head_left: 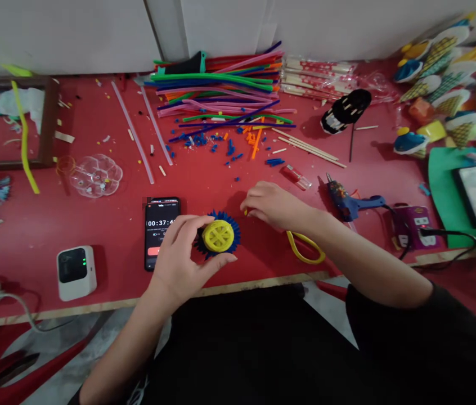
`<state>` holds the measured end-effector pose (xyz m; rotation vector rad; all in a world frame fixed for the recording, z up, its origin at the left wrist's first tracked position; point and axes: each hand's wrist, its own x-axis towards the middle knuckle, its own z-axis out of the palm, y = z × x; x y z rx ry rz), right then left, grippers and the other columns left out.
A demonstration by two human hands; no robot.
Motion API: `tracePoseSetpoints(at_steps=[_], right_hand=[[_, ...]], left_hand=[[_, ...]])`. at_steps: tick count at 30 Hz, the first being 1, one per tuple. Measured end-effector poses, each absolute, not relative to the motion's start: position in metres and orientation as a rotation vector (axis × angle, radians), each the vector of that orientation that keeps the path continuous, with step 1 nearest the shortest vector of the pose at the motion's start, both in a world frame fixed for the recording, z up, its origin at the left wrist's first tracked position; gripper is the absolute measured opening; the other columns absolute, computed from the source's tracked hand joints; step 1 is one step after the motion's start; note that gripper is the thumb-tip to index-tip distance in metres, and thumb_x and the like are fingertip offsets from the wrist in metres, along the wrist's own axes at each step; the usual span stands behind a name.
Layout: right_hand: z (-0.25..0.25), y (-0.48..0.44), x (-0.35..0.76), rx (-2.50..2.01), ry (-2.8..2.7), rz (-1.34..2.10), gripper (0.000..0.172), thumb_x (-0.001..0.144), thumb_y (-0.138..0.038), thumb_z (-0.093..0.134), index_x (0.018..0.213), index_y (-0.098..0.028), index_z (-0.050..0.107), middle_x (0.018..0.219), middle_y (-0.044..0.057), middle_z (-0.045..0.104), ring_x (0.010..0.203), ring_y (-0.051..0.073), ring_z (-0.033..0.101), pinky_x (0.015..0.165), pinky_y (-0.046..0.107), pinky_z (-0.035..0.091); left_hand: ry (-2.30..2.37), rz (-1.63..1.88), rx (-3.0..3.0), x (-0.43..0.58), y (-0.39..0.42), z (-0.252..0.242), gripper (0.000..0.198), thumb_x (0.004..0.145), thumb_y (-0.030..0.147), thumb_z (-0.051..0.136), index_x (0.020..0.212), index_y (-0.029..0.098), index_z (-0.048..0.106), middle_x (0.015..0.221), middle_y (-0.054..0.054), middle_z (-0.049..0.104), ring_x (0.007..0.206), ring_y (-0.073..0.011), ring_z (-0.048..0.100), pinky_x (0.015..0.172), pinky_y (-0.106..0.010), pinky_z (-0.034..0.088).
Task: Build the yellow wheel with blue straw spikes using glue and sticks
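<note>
A red worktable [115, 236] against a pale wall [73, 34]; two bare hands work near its front edge.
The yellow disc [219, 236] sits on a blue fringed piece [235, 224], right of a phone [152, 214]; the left hand [183, 253] curves thumb and fingers around the pair, though whether it grips or merely frames them I cannot tell; the right hand [265, 205], just beyond, pinches a small yellow bit [246, 212] between its fingertips; a bent yellow strip [310, 261] lies by the right forearm; farther back are blue clippings [232, 147] and a heap of coloured fuzzy sticks [221, 81]; a glue gun [345, 199] rests to the right.
</note>
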<state>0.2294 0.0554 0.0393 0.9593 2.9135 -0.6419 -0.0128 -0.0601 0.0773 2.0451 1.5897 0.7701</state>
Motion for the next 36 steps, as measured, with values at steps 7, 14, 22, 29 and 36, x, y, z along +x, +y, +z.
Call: tracePoseSetpoints(at_steps=[7,14,22,29,36], right_hand=[[0.040,0.040,0.224,1.115,3.056,-0.673,0.021,0.097,-0.016,0.049,0.091,-0.014,0.069,0.094,0.013,0.069,0.091,0.024,0.057,0.084,0.038,0.044],[0.074,0.026,0.219,1.420,2.957,-1.572,0.003,0.088,-0.018,0.061,0.086,-0.017,0.062,0.080,0.002,0.068,0.069,0.012,0.062,0.065,0.024,0.049],[0.101,0.015,0.211,1.542,2.690,-1.790,0.005,0.085,-0.018,0.063,0.090,-0.019,0.062,0.087,0.003,0.072,0.079,0.012,0.069,0.067,0.022,0.055],[0.108,0.014,0.205,1.544,2.587,-1.895,0.009,0.081,-0.018,0.064,0.089,-0.019,0.060,0.082,0.001,0.070,0.074,0.011,0.068,0.062,0.019,0.053],[0.113,0.015,0.200,1.429,2.684,-1.724,0.016,0.084,-0.016,0.060,0.099,-0.019,0.059,0.087,0.002,0.072,0.078,0.012,0.070,0.066,0.022,0.053]], left_hand=[[1.523,0.736,1.966,-0.015,-0.059,0.084,0.044,0.081,0.036,0.082,0.118,0.023,0.062,0.100,-0.001,0.066,0.071,-0.0118,0.057,0.067,-0.025,0.050],[1.573,0.824,1.989,-0.004,-0.063,0.079,0.051,0.073,0.043,0.088,0.112,0.021,0.063,0.093,0.000,0.068,0.077,-0.0148,0.063,0.068,-0.026,0.050],[1.518,0.883,1.970,-0.003,-0.063,0.074,0.051,0.074,0.048,0.086,0.111,0.021,0.064,0.092,0.000,0.069,0.076,-0.0139,0.062,0.070,-0.027,0.050],[1.452,0.848,1.936,-0.004,-0.063,0.074,0.047,0.074,0.041,0.087,0.110,0.024,0.062,0.094,0.001,0.068,0.081,-0.0149,0.062,0.072,-0.027,0.049],[1.527,0.838,1.822,-0.002,-0.067,0.072,0.051,0.073,0.046,0.087,0.110,0.025,0.059,0.091,0.002,0.065,0.075,-0.0136,0.060,0.068,-0.027,0.048]])
